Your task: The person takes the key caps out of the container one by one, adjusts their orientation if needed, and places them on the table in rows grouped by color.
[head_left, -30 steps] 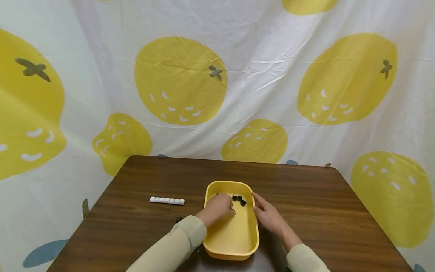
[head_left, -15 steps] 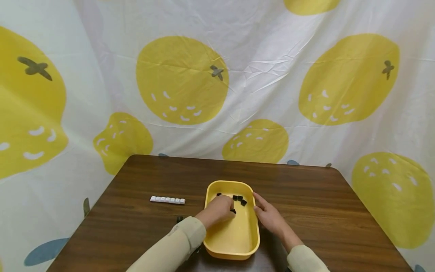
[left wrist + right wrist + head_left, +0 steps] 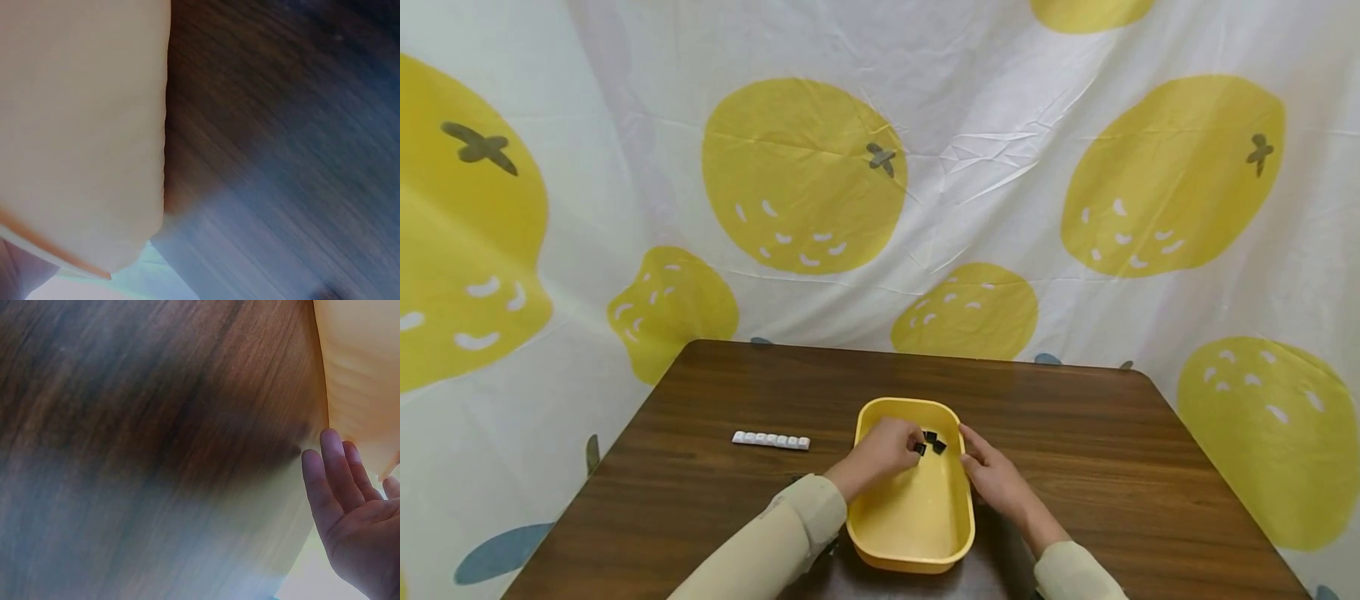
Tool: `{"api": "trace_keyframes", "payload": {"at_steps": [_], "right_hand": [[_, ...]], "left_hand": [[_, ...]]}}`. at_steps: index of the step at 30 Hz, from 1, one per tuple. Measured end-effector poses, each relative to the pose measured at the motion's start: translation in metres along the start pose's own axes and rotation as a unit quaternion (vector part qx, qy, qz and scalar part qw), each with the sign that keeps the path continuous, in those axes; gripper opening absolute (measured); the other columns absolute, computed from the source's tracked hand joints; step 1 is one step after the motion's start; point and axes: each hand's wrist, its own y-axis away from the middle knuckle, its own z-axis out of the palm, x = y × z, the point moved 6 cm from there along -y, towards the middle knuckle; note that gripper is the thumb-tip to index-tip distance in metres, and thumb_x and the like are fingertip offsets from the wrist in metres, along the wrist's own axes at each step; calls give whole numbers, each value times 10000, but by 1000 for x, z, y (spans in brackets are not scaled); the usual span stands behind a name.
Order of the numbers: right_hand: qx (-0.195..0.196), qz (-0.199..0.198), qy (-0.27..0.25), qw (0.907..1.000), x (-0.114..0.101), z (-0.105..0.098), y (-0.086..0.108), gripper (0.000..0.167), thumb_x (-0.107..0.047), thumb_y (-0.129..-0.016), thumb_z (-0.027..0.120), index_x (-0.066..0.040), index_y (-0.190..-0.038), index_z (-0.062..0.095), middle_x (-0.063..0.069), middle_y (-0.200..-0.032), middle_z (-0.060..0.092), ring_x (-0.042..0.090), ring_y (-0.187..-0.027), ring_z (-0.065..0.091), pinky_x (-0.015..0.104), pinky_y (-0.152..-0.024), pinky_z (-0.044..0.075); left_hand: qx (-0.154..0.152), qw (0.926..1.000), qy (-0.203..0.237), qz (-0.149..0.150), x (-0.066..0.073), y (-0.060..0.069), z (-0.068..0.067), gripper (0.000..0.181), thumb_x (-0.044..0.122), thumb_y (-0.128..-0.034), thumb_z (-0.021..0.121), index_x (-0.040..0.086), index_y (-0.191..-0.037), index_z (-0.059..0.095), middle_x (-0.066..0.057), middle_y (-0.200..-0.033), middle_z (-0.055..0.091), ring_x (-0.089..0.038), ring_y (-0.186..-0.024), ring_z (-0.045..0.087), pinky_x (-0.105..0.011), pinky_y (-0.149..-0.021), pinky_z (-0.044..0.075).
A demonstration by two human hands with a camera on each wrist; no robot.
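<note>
My left hand (image 3: 886, 448) reaches into the yellow tray (image 3: 912, 560) over its left wall. Its fingertips pinch a small black keycap (image 3: 920, 449) just above or on the tray floor. Beside it lie more black keycaps (image 3: 939, 447) in the far right part of the tray; the fingers may hide others. Against the tray's right side rests my right hand (image 3: 996, 477), and the right wrist view shows its fingers (image 3: 337, 465) straight along the outer wall. In the left wrist view the tray wall (image 3: 81, 125) covers most of the left hand.
A straight row of white keycaps (image 3: 771, 440) lies on the brown wooden table (image 3: 1097, 467), left of the tray. Something small and dark shows partly beside the left sleeve (image 3: 775, 533). A lemon-print cloth (image 3: 970, 167) hangs behind the table.
My left hand has moved slightly toward the tray's far end, and the black keycap at its fingertips with it. The right hand stays at the tray's side.
</note>
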Motion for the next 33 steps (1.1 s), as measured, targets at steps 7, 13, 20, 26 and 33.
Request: {"api": "trace_keyframes", "payload": {"at_steps": [7,13,20,26,33], "right_hand": [[-23,-25,48,10000,-1,0,-1,524,-154,-1045,467,-148,-1553,340,187,-1181,624,210,-756,574,393,-596,486],[-21,-15,25,10000,-1,0,0,525,-151,-1045,466,-149,-1555,337,174,-1167,628,215,-728,563,399,-592,482],[-28,-7,4,10000,-1,1,0,526,-149,-1044,468,-150,-1554,338,188,-1188,623,215,-745,568,399,-599,485],[21,-70,-16,10000,-1,2,-1,524,-140,-1042,472,-141,-1550,347,163,-1126,632,216,-710,558,392,-583,482],[71,-124,-86,9999,2,1,-1,522,-134,-1038,473,-140,-1546,355,136,-1041,632,219,-686,560,385,-570,487]], "left_hand": [[37,9996,-260,143,-1,1,-3,157,39,-769,747,60,-923,723,50,-729,608,-66,-664,505,-189,-641,439],[57,9990,-297,321,1,3,-3,156,24,-754,729,71,-900,708,30,-728,622,-69,-658,507,-189,-642,436],[32,9985,-317,437,1,4,-4,184,20,-751,716,65,-930,720,57,-690,579,-63,-641,493,-184,-625,423],[56,9990,-313,304,0,4,-5,225,38,-787,698,42,-1007,749,67,-684,568,-62,-624,484,-190,-603,412],[258,9988,-316,269,5,3,-10,208,78,-853,711,32,-1052,753,-32,-887,685,-131,-795,608,-244,-712,494]]}}
